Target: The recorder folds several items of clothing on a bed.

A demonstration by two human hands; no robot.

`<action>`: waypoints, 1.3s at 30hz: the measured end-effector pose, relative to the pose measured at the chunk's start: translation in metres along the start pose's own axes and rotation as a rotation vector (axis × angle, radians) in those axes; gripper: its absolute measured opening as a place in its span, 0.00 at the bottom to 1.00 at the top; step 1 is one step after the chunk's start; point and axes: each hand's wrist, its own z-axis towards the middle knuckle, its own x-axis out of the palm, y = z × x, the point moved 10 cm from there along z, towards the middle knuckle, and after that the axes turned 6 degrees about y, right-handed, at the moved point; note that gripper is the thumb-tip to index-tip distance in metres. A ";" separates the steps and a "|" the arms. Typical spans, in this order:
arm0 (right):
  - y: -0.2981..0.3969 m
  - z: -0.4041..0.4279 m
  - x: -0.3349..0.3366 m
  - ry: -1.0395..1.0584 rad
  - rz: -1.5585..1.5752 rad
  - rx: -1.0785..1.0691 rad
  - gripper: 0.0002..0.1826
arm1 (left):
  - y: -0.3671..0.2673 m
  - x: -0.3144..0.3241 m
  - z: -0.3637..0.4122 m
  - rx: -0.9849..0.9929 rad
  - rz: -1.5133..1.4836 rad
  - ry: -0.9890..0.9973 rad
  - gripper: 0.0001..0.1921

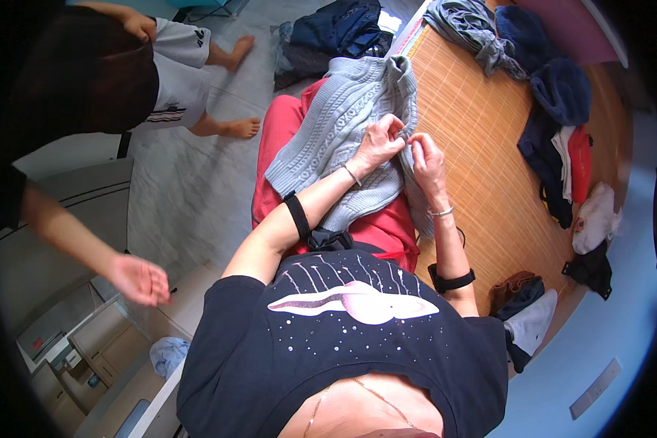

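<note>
A grey cable-knit sweater (334,131) lies across my lap, over red trousers (276,131). My left hand (380,145) pinches the knit near its right-hand edge, thumb and fingertips drawn together. Close beside it, my right hand (430,161) has its fingertips closed at that same edge; the small bit between them is hidden. The hands are only slightly apart. Part of the sweater hangs below my right hand.
Another person's hand (139,279) reaches in at left; that person stands barefoot on the grey floor (169,180). Dark folded clothes (334,27) lie ahead. Along the bamboo mat (465,137) sit a grey garment (471,33), navy fleece (561,90) and a red garment (580,164).
</note>
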 end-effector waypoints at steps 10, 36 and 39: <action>0.078 -0.029 0.049 0.391 0.072 -0.454 0.10 | 0.023 0.004 0.009 -0.073 -0.196 0.075 0.13; -0.030 0.013 0.027 -0.041 0.118 0.014 0.04 | 0.034 0.016 -0.004 -0.353 -0.837 0.381 0.13; -0.021 0.010 0.010 -0.111 -0.022 -0.095 0.04 | 0.031 0.018 -0.004 -0.288 -0.800 0.319 0.11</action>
